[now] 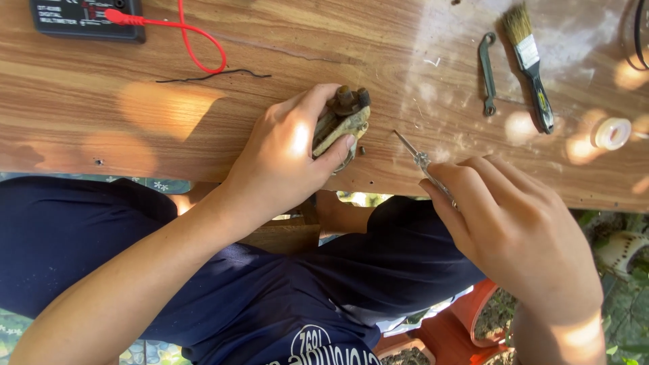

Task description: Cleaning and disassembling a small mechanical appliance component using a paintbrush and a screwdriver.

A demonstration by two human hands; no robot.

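The left hand [287,159] is closed around a rusty part [341,122] at the bench [203,135] edge, its long axis running up and away. The right hand [520,230] pinches a screwdriver [419,159], tip aimed up-left toward the part. Best to keep the part pressed firmly down and the tip aligned.

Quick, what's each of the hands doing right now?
Left hand: closed on a dirty old metal part, on the wooden table.
Right hand: closed on a small screwdriver.
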